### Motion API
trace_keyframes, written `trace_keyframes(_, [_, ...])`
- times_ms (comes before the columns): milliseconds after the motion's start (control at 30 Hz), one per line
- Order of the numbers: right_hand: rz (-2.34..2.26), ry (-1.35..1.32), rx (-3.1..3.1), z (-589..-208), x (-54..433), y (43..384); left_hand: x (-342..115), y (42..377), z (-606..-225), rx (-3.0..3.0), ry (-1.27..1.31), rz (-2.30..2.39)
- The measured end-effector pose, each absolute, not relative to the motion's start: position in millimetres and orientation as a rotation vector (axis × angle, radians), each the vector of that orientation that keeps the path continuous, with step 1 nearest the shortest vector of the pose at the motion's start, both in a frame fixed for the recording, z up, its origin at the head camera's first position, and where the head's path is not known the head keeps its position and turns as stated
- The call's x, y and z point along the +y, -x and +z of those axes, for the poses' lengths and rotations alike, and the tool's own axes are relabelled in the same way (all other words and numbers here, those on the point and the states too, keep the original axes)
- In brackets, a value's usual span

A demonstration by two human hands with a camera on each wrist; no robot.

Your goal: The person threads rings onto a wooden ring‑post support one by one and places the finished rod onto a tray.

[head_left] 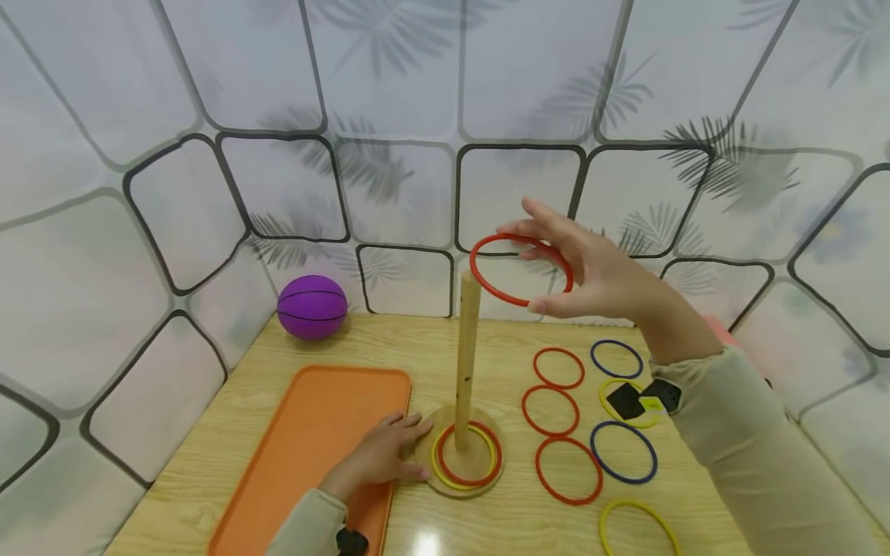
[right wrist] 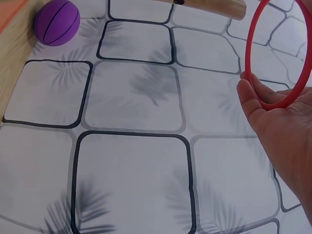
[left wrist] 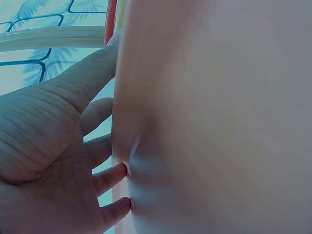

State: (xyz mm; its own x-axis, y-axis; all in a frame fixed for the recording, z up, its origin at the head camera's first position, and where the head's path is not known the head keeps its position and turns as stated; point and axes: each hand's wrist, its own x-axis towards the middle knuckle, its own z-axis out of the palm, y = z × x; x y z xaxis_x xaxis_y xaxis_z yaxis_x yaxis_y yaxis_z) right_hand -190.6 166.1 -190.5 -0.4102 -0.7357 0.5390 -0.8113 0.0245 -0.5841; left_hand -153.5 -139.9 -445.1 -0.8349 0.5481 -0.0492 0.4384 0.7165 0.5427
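In the head view my right hand (head_left: 591, 270) holds a red ring (head_left: 497, 294) between thumb and fingers, its left edge near the top of a wooden peg (head_left: 469, 340). The right wrist view shows this red ring (right wrist: 248, 46) pinched at its lower edge. Upright, the peg rises from a round wooden base (head_left: 483, 459). A yellow ring (head_left: 436, 463) and another red ring (head_left: 499, 455) lie around its foot. My left hand (head_left: 378, 454) touches the base's left side, fingers spread and thumb at the near edge.
Right of the base lie several loose rings: red (head_left: 568, 502), blue (head_left: 624, 480) and yellow (head_left: 647, 507). An orange tray (head_left: 313, 432) sits under the left forearm. At the back left rests a purple ball (head_left: 312, 307). A patterned curtain (head_left: 403, 193) stands behind the wooden table (head_left: 375, 340).
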Motion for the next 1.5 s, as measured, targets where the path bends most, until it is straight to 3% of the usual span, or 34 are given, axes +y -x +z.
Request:
trace_keyframes(367, [1.262,-1.595,-2.383,-188,139,195,-142,155,-449,2.724,-0.769,0.774])
trace_keyframes(700, [1.191,-1.6,-2.458,-213,127,193,-141,157,-451,2.733,-0.778,0.756])
trace_keyframes(1500, [1.484,-1.395,-2.608,-343,121,175,-142,160,-453,2.727,-0.759,0.737])
